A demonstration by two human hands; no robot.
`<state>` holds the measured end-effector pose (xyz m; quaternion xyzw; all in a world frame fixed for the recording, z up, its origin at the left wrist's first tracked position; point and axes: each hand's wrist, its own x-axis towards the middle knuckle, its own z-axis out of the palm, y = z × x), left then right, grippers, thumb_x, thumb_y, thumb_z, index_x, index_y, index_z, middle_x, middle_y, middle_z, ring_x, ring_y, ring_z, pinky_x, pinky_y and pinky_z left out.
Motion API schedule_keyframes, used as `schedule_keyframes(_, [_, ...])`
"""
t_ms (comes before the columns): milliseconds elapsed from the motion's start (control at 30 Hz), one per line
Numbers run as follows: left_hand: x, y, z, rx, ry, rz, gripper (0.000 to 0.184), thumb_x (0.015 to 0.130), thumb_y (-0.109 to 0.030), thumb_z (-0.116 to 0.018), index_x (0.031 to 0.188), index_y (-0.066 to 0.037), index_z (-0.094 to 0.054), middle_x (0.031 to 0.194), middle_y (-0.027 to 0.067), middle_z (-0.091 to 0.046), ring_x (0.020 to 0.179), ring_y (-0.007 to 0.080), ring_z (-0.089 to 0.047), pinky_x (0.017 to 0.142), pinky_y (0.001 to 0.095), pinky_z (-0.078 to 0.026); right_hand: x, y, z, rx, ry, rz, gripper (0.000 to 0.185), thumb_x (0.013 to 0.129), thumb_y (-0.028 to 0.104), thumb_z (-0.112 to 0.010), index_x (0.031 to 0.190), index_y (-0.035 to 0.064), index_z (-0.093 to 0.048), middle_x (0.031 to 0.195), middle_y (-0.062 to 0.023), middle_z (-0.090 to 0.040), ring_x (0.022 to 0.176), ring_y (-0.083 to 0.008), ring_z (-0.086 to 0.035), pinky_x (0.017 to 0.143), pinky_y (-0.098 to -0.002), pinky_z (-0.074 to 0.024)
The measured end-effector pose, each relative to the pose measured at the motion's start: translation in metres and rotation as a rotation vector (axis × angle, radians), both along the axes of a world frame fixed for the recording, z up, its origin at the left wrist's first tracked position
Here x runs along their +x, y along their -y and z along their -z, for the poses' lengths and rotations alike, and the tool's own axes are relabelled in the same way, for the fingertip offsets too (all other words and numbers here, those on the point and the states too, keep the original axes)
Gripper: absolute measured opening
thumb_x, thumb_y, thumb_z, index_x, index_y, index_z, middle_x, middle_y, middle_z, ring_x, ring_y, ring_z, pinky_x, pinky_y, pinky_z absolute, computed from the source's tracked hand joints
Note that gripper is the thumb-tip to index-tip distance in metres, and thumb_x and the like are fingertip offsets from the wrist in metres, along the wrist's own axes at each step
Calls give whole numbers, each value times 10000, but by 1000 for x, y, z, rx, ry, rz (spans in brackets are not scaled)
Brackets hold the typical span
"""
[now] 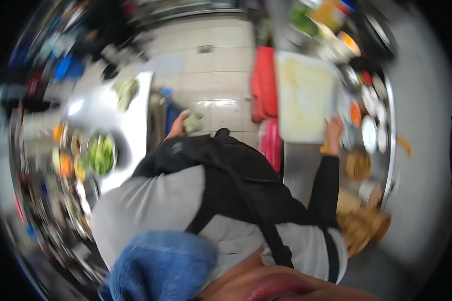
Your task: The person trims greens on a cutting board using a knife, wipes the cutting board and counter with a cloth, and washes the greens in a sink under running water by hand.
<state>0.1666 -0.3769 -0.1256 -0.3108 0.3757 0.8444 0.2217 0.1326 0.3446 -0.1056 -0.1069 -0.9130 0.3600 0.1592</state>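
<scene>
My left hand [176,128] hangs low beside my apron, closed around a pale greenish crumpled cloth [193,122]. Over the counter on the right is my right hand [334,129], close to the edge of a worn white cutting board [306,95]. Its fingers are smeared by motion, and whether they grip anything does not show. Something clear and shiny, too blurred to name, lies just beyond them. The board bears yellowish stains.
At left stands a steel table [135,110] with another crumpled cloth [125,94] and a bowl of green vegetables [101,154]. Red cloth [264,83] hangs by the right counter. A woven basket [364,228] sits near my right elbow. Another person [105,25] is at the far left.
</scene>
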Motion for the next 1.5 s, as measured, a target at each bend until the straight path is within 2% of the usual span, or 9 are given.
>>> schedule_keyframes(67, [-1,10,-5,-2,-54,91,415,941,-241,-509,1270,7,-560,1182,164,-664,1047,317,-662,929,455,-533,2,50,-37,591,74,-100,247,912,179,-616,1058,-4,-696,1008,-238,-688,907,-405,-656,798,-429,-525])
schedule_keyframes(100, [1,12,-5,21,-37,108,431,937,-258,-514,1278,1,-557,1184,161,-663,1045,326,-660,921,460,-535,8,102,-76,148,38,-55,291,925,206,-616,1128,9,-683,1013,-246,-683,941,-409,-654,835,-425,-524])
schedule_keyframes(300, [-8,-7,-51,46,-52,133,474,916,-314,-532,1281,-11,-557,1194,153,-658,1035,344,-650,900,476,-533,-7,84,-98,-92,173,240,418,956,243,-608,1327,50,-588,1141,-247,-668,1063,-325,-672,909,-371,-508])
schedule_keyframes(667, [-28,-18,-36,60,-31,166,398,968,-214,-572,1312,-18,-521,1223,129,-639,1095,315,-631,979,460,-503,-34,128,-122,115,206,-196,412,935,252,-625,1319,103,-609,1162,-242,-654,1089,-399,-626,950,-399,-486])
schedule_keyframes(933, [-15,-30,-62,101,-82,185,440,978,-244,-530,1333,14,-501,1245,171,-638,1117,350,-631,985,481,-509,-35,89,-111,68,144,-128,454,949,321,-618,1361,134,-581,1147,-200,-690,1033,-299,-680,908,-342,-504])
schedule_keyframes(1067, [-26,-32,-61,132,-22,138,444,1008,-301,-505,1329,6,-501,1231,173,-638,1095,360,-636,969,486,-516,0,81,-112,-56,251,330,412,949,279,-629,1328,118,-607,1139,-196,-692,1025,-286,-684,910,-350,-504])
schedule_keyframes(1233, [-56,-27,-25,177,-55,326,474,1011,-314,-499,1345,22,-485,1233,185,-628,1119,358,-623,995,464,-503,104,161,-140,70,352,24,406,953,273,-603,1311,83,-612,1189,-246,-640,1141,-367,-618,990,-402,-468])
schedule_keyframes(1400, [-91,-50,-27,188,25,493,503,982,-294,-526,1353,41,-465,1222,210,-624,1104,389,-621,988,481,-500,203,136,-85,-103,272,582,391,971,306,-586,1321,133,-613,1155,-217,-657,1033,-380,-655,890,-419,-516])
schedule_keyframes(1500, [-112,-67,-10,207,88,550,523,966,-280,-536,1359,53,-448,1243,231,-604,1107,423,-608,992,506,-492,195,243,-115,146,275,315,417,988,301,-589,1372,140,-572,1122,-206,-691,953,-270,-709,857,-347,-532])
